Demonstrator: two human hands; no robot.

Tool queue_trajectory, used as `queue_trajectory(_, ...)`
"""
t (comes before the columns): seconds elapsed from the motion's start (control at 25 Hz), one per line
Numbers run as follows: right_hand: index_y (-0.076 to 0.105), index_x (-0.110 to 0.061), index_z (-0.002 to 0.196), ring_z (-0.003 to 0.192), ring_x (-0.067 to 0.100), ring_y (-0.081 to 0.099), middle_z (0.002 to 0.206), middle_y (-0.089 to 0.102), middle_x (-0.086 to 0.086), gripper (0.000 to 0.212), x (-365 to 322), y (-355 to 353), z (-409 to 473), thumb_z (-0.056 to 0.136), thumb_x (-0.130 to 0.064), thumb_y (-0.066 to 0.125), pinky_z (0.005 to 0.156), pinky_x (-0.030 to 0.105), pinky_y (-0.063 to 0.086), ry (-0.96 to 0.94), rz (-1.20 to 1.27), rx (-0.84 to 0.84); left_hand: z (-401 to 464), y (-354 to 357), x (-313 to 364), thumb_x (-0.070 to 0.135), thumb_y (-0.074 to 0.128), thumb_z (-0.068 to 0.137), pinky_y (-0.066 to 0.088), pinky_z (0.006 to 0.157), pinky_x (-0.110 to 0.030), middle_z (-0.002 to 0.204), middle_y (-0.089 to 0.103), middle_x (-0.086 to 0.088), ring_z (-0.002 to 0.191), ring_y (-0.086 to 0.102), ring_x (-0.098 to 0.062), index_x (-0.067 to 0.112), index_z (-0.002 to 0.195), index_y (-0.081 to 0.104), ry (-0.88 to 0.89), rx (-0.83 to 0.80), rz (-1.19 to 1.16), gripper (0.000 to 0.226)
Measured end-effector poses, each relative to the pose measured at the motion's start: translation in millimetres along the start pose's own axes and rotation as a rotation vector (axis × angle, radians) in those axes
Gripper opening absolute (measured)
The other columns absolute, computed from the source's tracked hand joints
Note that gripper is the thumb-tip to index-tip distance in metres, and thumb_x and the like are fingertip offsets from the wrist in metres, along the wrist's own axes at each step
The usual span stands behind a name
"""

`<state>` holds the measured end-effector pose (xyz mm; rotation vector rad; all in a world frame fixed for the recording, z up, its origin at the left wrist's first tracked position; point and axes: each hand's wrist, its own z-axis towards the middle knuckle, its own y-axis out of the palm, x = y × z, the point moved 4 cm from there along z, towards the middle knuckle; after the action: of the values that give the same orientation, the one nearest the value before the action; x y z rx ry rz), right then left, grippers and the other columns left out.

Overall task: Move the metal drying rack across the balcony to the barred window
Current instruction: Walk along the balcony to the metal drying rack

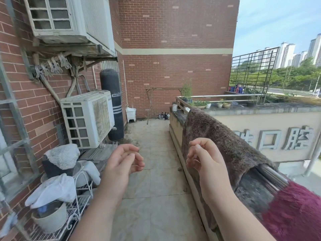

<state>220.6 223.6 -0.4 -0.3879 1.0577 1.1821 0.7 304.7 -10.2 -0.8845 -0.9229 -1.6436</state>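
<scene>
At the frame's left edge the grey barred window [12, 119] waits. Lower centre, left hand [121, 164] and right hand [201, 159] hover apart, loosely curled, empty. The thin metal drying rack [163, 100] stands at centre by the far wall, untouched; the carry seems wholly ahead.

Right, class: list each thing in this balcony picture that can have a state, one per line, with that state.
Left hand: empty, fingers loosely curled.
Right hand: empty, fingers loosely curled.
Metal drying rack: standing at the far brick wall, bare, untouched.
Brown rug: draped over the parapet railing.
Red rug: draped over the same railing, nearer.
Punching bag: upright beside the lower air-conditioner unit.
Bottles: upright by the rack's foot.
</scene>
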Motion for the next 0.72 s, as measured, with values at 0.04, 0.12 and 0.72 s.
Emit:
queue_trajectory(0.04, 0.063, -0.009, 0.099, 0.061, 0.011, 0.055, 0.070, 0.061, -0.004, 0.019, 15, 6, 18, 0.101, -0.003, 0.045, 0.060, 0.029, 0.047, 0.004, -0.001, 0.012, 22, -4, -13, -0.002, 0.045, 0.101, 0.060, 0.070, -0.035, 0.074, 0.069, -0.003, 0.073, 0.069, -0.026, 0.005, 0.100, 0.064, -0.008, -0.007, 0.001, 0.021)
queue_trajectory(0.12, 0.064, -0.012, 0.097, 0.062, 0.012, 0.055, 0.071, 0.061, -0.002, 0.021, 44, 16, 58, 0.101, -0.003, 0.046, 0.060, 0.028, 0.048, 0.004, 0.004, 0.027, 68, -9, -36, -0.001, 0.045, 0.102, 0.060, 0.070, -0.035, 0.075, 0.069, -0.005, 0.072, 0.069, -0.025, 0.005, 0.099, 0.065, -0.014, -0.007, -0.003, 0.021)
queue_trajectory(0.72, 0.062, -0.013, 0.099, 0.061, 0.009, 0.055, 0.068, 0.061, -0.008, 0.016, 293, 38, 451, 0.094, -0.006, 0.049, 0.063, 0.030, 0.049, -0.017, 0.018, 0.032, 470, 59, -253, -0.004, 0.044, 0.101, 0.059, 0.066, -0.033, 0.073, 0.067, -0.002, 0.068, 0.065, -0.021, 0.003, 0.100, 0.048, 0.029, 0.015, 0.027, 0.008)
